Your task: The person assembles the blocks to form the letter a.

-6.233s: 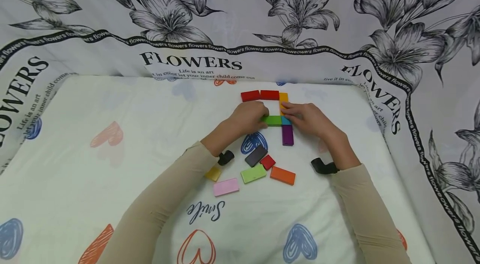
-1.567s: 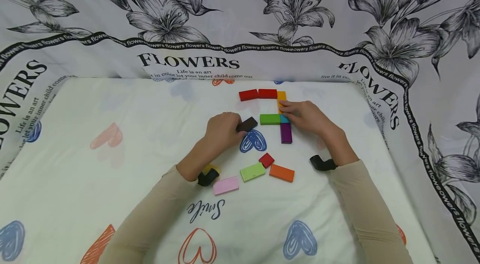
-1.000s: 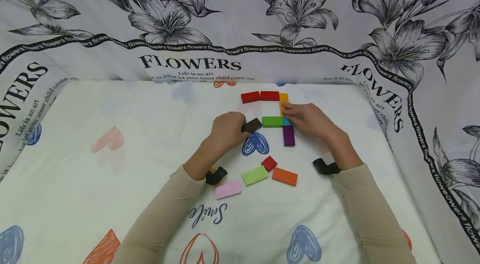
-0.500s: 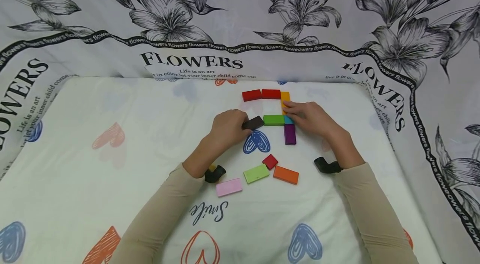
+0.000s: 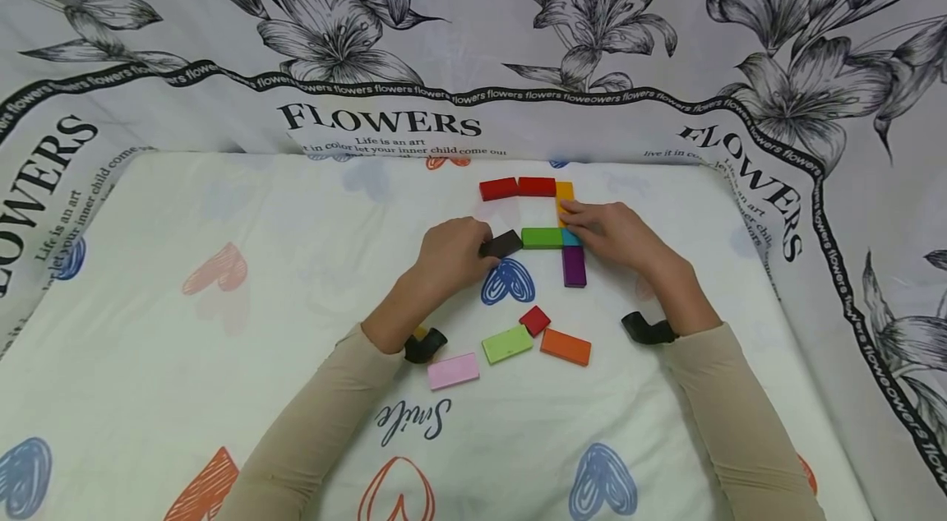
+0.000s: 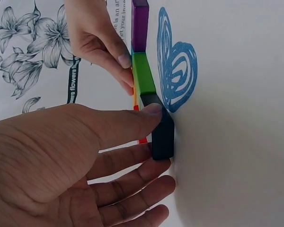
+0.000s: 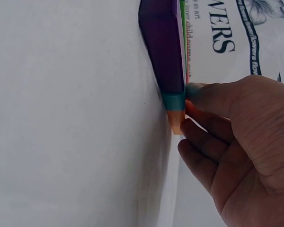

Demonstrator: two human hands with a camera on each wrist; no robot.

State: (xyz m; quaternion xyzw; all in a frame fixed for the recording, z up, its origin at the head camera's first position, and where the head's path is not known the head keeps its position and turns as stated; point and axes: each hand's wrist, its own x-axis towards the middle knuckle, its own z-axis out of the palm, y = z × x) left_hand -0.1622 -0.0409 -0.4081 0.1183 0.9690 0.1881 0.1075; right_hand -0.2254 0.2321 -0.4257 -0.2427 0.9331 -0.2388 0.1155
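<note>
My left hand (image 5: pixel 453 251) pinches a dark grey-black block (image 5: pixel 502 244) between thumb and fingers. In the left wrist view, its tip reaches the end of a green block (image 6: pixel 144 73) and sits at an angle to it. My right hand (image 5: pixel 614 235) lies at the right of the arrangement. Its fingertips rest on the yellow-orange block (image 5: pixel 565 194), and its thumb touches the small blue block (image 5: pixel 570 237). A purple block (image 5: pixel 574 266) extends below the blue one. Two red blocks, one left (image 5: pixel 499 189) and one right (image 5: pixel 536 186), form the top row.
Nearer the body lie a light green block (image 5: pixel 507 344), a small red block (image 5: pixel 535 320), an orange block (image 5: pixel 565 347) and a pink block (image 5: pixel 454 371). A yellow block (image 5: pixel 420 333) is mostly hidden by the left wrist. The white cloth (image 5: pixel 296 389) bears printed hearts.
Since the earliest frame, my left hand has left the green block, taken up the dark block from the loose pieces and brought it to the green block's left end. My right hand stays put.
</note>
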